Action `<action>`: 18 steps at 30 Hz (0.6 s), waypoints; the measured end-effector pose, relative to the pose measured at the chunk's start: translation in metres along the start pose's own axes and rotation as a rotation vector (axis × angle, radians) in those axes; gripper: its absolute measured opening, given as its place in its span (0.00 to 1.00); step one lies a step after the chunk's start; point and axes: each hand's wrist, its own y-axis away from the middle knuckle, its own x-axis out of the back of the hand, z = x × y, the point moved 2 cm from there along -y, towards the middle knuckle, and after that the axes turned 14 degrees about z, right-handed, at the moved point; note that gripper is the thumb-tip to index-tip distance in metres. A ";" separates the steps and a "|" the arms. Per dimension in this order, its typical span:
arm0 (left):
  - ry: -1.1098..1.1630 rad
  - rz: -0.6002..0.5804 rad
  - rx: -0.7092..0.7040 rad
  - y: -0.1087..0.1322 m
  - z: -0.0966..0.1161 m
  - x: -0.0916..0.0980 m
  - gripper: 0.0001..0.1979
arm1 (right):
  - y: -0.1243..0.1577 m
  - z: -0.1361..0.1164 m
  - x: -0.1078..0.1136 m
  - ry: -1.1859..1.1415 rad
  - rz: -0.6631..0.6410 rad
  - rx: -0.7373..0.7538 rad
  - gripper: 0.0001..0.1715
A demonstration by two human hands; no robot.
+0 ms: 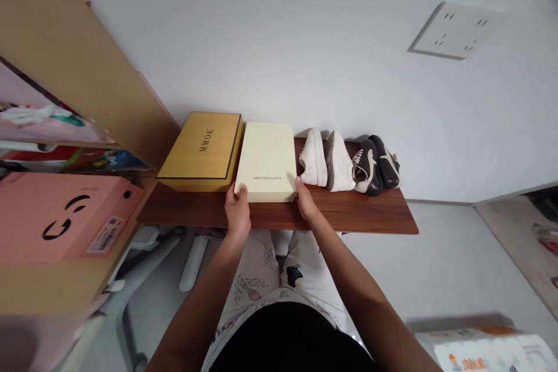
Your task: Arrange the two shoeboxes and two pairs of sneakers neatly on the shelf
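A cream shoe box [268,154] marked MEIZHIYUAN lies lid up on a dark brown wooden board [361,212]. My left hand [238,209] grips its near left corner, thumb on the lid edge. At the near right corner my right hand [306,200] closes on the same box, thumb up against its side. Just left of it sits a yellow MMOK shoe box [203,148] with dark edging. To the right, a pair of white sneakers [314,157] rests on its sides, followed by a pair of dark brown and cream shoes [368,168].
A pink box [56,215] stands on a light wooden desk [52,288] at the left, below a shelf unit. Behind the board rises a white wall with a socket plate [457,32]. A white and orange package [488,351] lies on the floor at lower right.
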 end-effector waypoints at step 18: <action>-0.074 0.027 -0.077 -0.014 0.007 -0.022 0.20 | -0.002 -0.024 -0.017 0.185 0.053 0.078 0.46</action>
